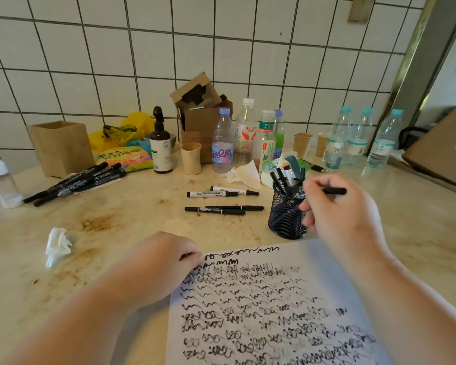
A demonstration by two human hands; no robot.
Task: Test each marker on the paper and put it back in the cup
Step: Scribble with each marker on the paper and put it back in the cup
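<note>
Here the right hand has its grip clamped on a black marker just beside the mesh cup. The left hand, fingers curled, pinches the paper at its corner on the counter.

A white sheet of paper lies flat on the near side of the counter, covered with rows of black scribbles. Just beyond its far edge stands a black wire-mesh cup, upright, with several black markers poking from its top, and one black marker is held level just to its right. Four capped markers lie flat left of the cup in two pairs, and a larger heap of black markers lies far left.
</note>
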